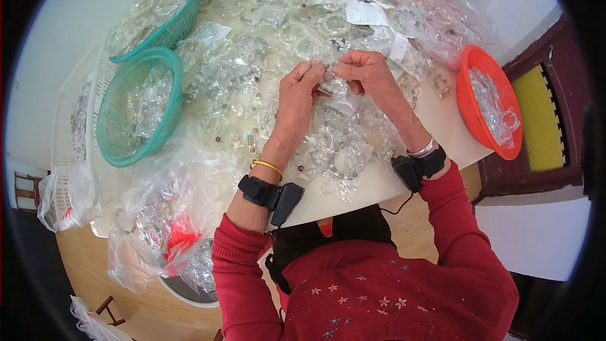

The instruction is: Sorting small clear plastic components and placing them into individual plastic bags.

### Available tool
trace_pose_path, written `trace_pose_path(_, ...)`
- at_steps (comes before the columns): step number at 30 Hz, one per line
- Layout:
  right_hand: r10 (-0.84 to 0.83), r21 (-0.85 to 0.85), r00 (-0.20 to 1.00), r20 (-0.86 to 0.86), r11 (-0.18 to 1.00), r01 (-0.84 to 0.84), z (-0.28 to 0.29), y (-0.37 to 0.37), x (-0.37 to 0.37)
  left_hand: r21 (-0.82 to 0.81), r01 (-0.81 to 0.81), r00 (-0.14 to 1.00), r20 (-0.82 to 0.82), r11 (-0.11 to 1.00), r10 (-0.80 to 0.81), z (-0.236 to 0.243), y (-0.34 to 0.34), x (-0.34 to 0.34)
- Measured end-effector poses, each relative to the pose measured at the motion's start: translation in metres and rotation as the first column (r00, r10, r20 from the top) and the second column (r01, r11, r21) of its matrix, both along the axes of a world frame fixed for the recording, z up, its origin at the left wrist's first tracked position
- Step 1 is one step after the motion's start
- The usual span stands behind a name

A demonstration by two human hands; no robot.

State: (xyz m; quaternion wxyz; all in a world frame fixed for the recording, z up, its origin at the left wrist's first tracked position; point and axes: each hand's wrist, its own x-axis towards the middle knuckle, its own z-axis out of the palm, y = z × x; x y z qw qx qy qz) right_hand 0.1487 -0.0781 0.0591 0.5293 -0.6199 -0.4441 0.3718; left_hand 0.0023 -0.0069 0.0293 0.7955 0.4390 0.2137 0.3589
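Over the middle of the table, my left hand (297, 96) and my right hand (374, 79) are close together, fingertips nearly meeting. Both pinch a small clear plastic bag (341, 100) between thumb and fingers; its lower part hangs below them. What lies inside the bag is too small to make out. Just beneath, towards me, is a heap of clear-bagged beaded jewellery (344, 151). More bagged beaded pieces (237, 66) spread out beyond and to the left of my hands. A few loose beads (252, 139) lie near my left wrist.
Two green plastic baskets (106, 127) with bagged pieces stand at the left, beside a white basket (61, 110). An orange-red basket (464, 98) sits at the right edge, near a large clear bag (451, 25). Filled plastic bags (183, 240) hang at the front left.
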Motion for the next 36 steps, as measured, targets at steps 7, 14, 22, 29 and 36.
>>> trace_pose_path(7,-0.071,-0.008,0.988,-0.137,0.997,0.070,0.001,0.004,0.001,0.000,0.026,1.000,0.014,1.000,-0.026,-0.003,0.002,-0.002)
trace_pose_path(14,-0.027,-0.018,0.984,-0.177,1.000,0.024,-0.004,0.005,0.006,0.021,0.020,1.000,0.011,1.000,-0.021,-0.004,0.003,0.000)
trace_pose_path(22,-0.023,0.005,0.974,-0.227,1.000,0.025,-0.002,0.002,0.007,-0.005,0.032,0.999,-0.013,0.999,-0.032,-0.003,0.003,-0.001)
trace_pose_path(29,-0.021,-0.028,0.973,-0.230,0.999,0.015,-0.007,0.005,0.013,0.007,0.024,0.999,-0.022,1.000,-0.024,-0.003,0.002,0.000)
trace_pose_path(36,-0.014,-0.038,0.965,-0.260,0.999,0.004,-0.006,0.008,0.013,-0.010,0.005,1.000,-0.004,1.000,-0.005,-0.003,0.002,-0.001)
